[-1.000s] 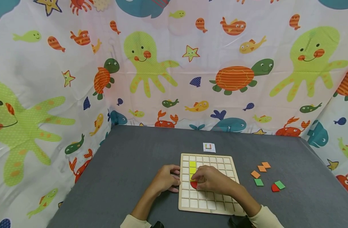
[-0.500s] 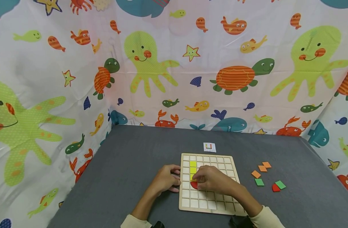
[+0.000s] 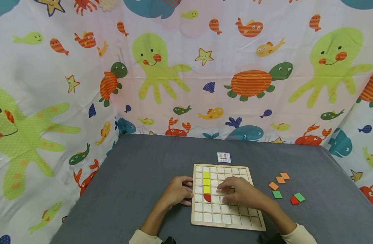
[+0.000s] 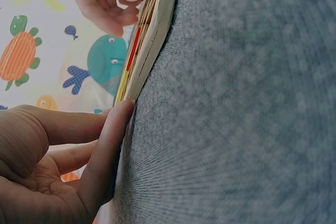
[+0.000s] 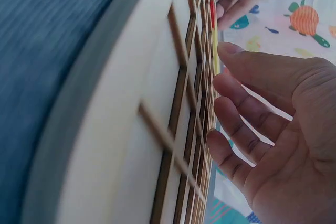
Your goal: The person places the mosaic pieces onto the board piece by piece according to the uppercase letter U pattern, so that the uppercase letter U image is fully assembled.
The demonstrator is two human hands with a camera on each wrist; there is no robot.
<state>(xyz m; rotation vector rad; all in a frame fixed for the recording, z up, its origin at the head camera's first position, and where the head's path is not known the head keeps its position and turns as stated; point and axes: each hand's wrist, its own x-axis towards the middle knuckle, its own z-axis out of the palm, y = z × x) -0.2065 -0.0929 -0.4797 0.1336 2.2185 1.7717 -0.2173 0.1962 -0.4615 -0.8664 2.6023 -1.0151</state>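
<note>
A wooden grid board (image 3: 226, 222) lies on the grey cloth. In its second column, three yellow square tiles (image 3: 206, 182) sit in a row of cells, with a red rounded tile (image 3: 207, 198) just below them. My left hand (image 3: 175, 192) rests at the board's left edge; in the left wrist view a fingertip (image 4: 126, 106) touches the rim. Over the middle of the grid hovers my right hand (image 3: 242, 192), its fingers loosely bent and holding nothing. The right wrist view shows those fingers (image 5: 239, 124) spread apart close to the grid.
Behind the board lies a small card (image 3: 224, 157) with a printed grid pattern. To the right are loose orange tiles (image 3: 273, 186), green tiles (image 3: 277, 194) and a red rounded tile (image 3: 294, 200). A sea-animal curtain (image 3: 180, 74) hangs behind the grey table (image 3: 137, 169).
My right hand has let go of the red rounded tile and moved right, uncovering it and the lowest yellow tile. My left hand has stayed at the board's edge.
</note>
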